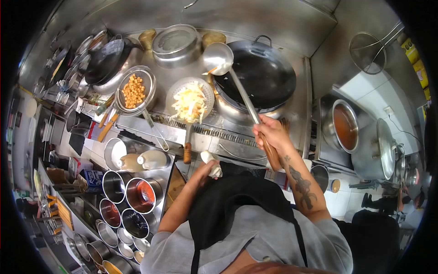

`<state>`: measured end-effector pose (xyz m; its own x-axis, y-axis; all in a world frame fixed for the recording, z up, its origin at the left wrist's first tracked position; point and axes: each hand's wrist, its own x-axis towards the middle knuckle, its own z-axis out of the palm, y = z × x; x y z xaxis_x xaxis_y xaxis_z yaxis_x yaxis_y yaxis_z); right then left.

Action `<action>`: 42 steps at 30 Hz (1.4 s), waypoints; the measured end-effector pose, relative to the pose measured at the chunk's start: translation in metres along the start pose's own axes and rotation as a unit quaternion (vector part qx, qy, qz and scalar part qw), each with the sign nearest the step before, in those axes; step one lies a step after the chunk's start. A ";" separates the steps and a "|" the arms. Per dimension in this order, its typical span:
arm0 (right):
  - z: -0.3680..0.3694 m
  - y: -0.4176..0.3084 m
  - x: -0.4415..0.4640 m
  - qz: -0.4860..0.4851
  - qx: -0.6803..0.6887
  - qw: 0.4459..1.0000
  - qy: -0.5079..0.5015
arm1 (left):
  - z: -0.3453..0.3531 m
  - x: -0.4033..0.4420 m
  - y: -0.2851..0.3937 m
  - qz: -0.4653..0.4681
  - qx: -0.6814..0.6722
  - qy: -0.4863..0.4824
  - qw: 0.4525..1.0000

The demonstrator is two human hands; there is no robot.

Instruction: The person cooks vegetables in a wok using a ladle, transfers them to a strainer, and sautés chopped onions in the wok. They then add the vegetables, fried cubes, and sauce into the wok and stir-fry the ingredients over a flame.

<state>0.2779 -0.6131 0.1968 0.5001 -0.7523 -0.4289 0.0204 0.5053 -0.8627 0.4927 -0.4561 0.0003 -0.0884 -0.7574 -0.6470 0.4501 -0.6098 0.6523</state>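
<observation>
My right hand [272, 137] is wrapped round the wooden handle of a long steel ladle [218, 58]. The ladle's bowl hangs over the left rim of a large black wok [255, 75], with an orange-yellow shred at its edge. A white cloth [211, 164] is bunched in my left hand [205, 172], close to my apron. Just beyond that hand lies a perforated skimmer [175, 93], its wooden handle toward me, heaped with pale shredded vegetables [190, 101]. Left of it, a wire strainer [122, 86] holds small golden-brown cubes [132, 91].
A lidded steel pot [177, 43] stands behind the skimmer. Steel seasoning containers [142, 194] and two bottles [153, 160] crowd my left. To my right are a pot of reddish-brown liquid [345, 125], a large stockpot [376, 150] and a hanging strainer [367, 52]. Another person [413, 205] is at far right.
</observation>
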 end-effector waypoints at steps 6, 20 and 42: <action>0.003 0.026 0.082 -0.053 -0.132 0.987 0.071 | -0.012 0.018 0.016 0.042 0.029 -0.003 0.999; -0.013 0.033 0.035 -0.014 -0.072 0.991 0.111 | -0.045 0.082 -0.003 0.277 0.420 0.152 0.851; -0.020 0.026 0.019 -0.045 -0.188 0.980 -0.037 | -0.004 0.084 0.006 0.226 0.653 0.317 0.650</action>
<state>0.2706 -0.6230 0.1606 0.5727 -0.7468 -0.3380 -0.2471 0.2358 -0.9399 0.4914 -0.5224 -0.0520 0.3613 -0.9318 -0.0361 -0.8713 -0.3511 0.3428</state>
